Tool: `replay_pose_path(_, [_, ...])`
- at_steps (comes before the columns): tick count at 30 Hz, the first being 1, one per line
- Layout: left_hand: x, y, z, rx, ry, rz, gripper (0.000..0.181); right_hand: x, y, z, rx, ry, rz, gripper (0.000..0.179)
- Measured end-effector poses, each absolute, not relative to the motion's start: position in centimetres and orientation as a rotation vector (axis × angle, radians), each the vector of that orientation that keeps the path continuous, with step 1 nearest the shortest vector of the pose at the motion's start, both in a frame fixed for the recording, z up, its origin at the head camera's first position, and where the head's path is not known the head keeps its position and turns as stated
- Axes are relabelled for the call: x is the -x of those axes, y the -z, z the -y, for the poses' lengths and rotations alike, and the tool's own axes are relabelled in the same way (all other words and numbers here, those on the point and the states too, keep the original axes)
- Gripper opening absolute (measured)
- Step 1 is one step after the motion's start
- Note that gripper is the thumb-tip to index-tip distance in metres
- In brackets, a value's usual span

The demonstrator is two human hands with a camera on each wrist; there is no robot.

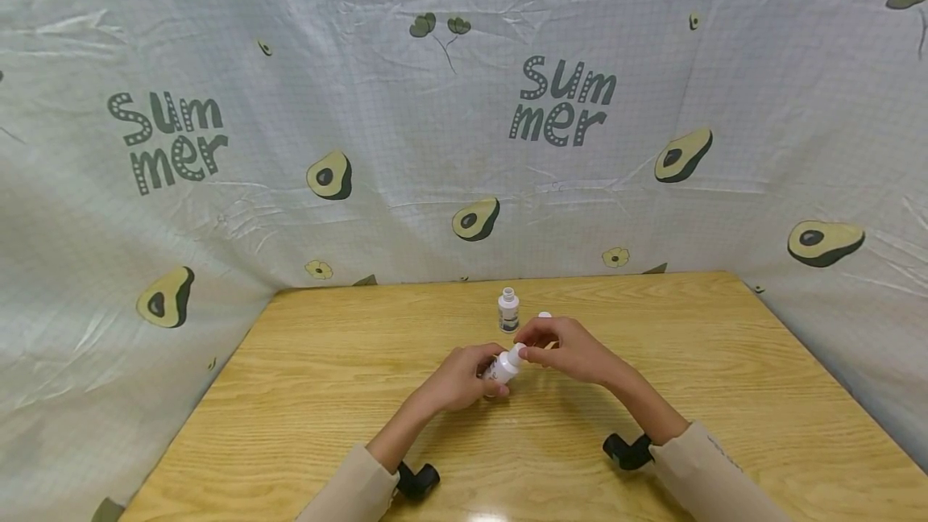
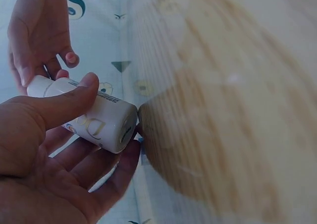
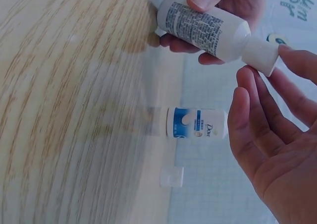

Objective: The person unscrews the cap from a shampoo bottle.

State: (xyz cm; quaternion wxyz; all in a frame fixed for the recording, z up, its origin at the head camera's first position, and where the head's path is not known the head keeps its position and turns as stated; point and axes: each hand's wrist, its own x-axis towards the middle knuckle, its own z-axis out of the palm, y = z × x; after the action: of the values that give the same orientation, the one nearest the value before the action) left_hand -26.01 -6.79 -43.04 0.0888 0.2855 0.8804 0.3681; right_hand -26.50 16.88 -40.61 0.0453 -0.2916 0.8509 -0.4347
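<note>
My left hand (image 1: 458, 379) grips a small white bottle (image 1: 502, 369), tilted with its top up toward the right; thumb and fingers wrap its body. Small dark print covers the side of this bottle (image 3: 200, 29) in the right wrist view. On its neck sits a white cap (image 3: 260, 55), which my right hand (image 1: 574, 351) pinches between thumb and fingertips. Behind the hands a second white bottle (image 1: 509, 311) stands upright with its neck bare, and its Dove label with a blue band shows in the right wrist view.
A loose white cap (image 3: 172, 176) lies on the wooden table (image 1: 326, 361) beside the standing bottle, partly hidden by my right hand in the head view. A printed cloth (image 1: 406, 127) with avocados hangs behind the table's far edge and along its sides.
</note>
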Motion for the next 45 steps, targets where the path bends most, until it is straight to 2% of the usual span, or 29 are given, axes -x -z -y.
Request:
replay_pose_path(9, [26.08, 43.03, 6.76, -0.863, -1.135, -2.613, 0.046, 26.63, 40.61, -16.91, 0.875, 1.338, -2.593, 0.020])
replay_pose_path(18, [25.78, 42.87, 6.67, -0.836, -1.210, -2.572, 0.035, 26.61, 40.54, -16.91, 0.901, 1.347, -2.579, 0.022])
replay_pose_path(30, [25.87, 43.09, 6.68, -0.856, -1.211, -2.583, 0.031, 26.63, 40.57, -16.94, 0.933, 1.323, -2.601, 0.028])
replay_pose_path(38, [26.05, 43.37, 6.79, -0.855, -1.239, -2.560, 0.029, 26.82, 40.80, -16.82, 0.914, 1.320, -2.606, 0.017])
replay_pose_path(45, [26.12, 43.42, 6.76, -0.857, -1.235, -2.555, 0.029, 26.70, 40.78, -16.99, 0.927, 1.341, -2.565, 0.027])
